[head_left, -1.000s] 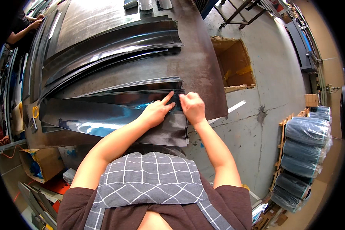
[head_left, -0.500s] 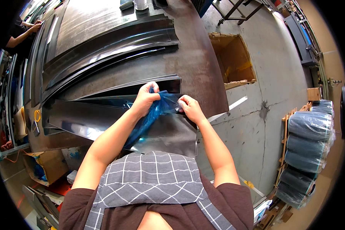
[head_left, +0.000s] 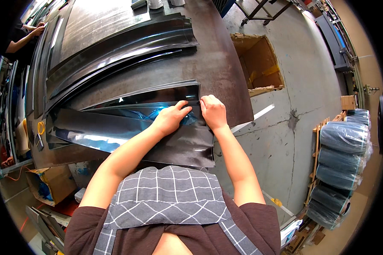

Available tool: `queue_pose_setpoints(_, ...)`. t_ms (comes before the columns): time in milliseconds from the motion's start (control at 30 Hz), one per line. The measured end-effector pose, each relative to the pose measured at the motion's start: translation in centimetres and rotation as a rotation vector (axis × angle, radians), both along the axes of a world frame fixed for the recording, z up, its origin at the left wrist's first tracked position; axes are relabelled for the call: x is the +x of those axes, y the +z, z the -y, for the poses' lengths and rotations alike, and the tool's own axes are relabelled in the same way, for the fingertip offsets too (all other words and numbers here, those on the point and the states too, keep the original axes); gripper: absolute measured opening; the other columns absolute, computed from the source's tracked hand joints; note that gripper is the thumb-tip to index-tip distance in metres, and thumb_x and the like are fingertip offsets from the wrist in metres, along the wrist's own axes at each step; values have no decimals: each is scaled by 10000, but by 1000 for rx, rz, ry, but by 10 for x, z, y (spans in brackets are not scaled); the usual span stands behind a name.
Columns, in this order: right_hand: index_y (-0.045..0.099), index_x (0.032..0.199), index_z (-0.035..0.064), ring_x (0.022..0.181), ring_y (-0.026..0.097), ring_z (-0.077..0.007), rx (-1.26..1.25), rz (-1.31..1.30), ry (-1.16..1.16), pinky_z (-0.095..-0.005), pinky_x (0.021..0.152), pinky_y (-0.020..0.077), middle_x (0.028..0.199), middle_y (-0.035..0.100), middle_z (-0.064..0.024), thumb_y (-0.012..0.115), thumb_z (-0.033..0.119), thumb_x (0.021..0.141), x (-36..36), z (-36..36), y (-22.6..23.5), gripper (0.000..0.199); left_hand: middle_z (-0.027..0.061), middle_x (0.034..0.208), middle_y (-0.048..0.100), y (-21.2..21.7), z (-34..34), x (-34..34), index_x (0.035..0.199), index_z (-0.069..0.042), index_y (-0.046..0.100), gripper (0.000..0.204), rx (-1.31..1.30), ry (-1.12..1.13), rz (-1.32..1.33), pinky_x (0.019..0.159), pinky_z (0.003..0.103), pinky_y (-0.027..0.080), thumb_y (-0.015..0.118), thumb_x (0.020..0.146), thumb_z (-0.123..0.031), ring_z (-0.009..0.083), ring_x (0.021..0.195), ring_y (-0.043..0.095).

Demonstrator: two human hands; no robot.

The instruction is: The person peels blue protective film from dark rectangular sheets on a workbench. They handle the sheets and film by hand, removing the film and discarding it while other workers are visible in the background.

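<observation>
My left hand (head_left: 172, 118) lies over a crumpled blue clear film (head_left: 147, 114) on a long dark glossy sheet (head_left: 123, 111), its fingers stretched toward the sheet's right end. At that end, my right hand (head_left: 213, 111) pinches the corner with its fingertips; exactly what sits between them is mostly hidden. Closer to me a wider dark sheet (head_left: 183, 146) lies with its near edge by my apron. Beyond my hands is a thin stack of dark glossy strips (head_left: 166, 94).
Larger curved dark sheets (head_left: 123, 44) are stacked farther across the brown table (head_left: 225, 80). Past its right edge stands an open cardboard box (head_left: 257, 63). Wrapped rolls (head_left: 342, 138) sit on a pallet at right. Yellow-handled scissors (head_left: 41, 128) lie left. Another person's hand (head_left: 39, 29) works at far left.
The gathered blue film has come down from between my hands onto the dark sheet. My left hand has lowered and its fingers have loosened; my right hand has shifted slightly away from me.
</observation>
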State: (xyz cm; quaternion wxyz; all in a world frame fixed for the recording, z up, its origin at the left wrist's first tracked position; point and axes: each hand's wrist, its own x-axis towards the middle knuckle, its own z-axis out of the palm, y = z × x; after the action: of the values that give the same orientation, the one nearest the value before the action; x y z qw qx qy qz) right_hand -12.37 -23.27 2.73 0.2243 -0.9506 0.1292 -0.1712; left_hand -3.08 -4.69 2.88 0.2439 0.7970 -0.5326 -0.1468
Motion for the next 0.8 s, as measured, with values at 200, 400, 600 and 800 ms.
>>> queue_pose_setpoints(200,631,878,64,814,655,-306,-59,31,33,-394,714,537,855,633,-112,638,119,873,12,3,-3,56,156,1462,429,6,-6,-10,1377,-101,495,666,80,-68,-46,832,436,546,565,737,70,363,994,655)
queue_pose_setpoints(400,597,822,82,789,646,-279,-124,32,66,-379,687,541,816,600,-94,637,122,863,7,-1,2,70,183,1481,398,10,-2,-25,1368,-10,474,638,180,11,-108,864,440,538,544,738,69,388,1012,644)
queue_pose_setpoints(600,552,747,109,736,617,-265,-90,33,244,-379,633,528,751,541,-77,636,131,839,-15,-16,11,126,191,1466,410,10,1,-24,1334,-6,507,597,164,23,-95,853,444,540,547,742,65,375,1011,653)
queue_pose_setpoints(800,585,758,90,741,621,-290,-15,31,223,-401,645,524,747,548,-80,652,137,851,-12,-9,10,124,189,1475,406,13,2,-25,1320,-20,530,586,183,38,-93,851,455,538,550,741,67,384,992,657)
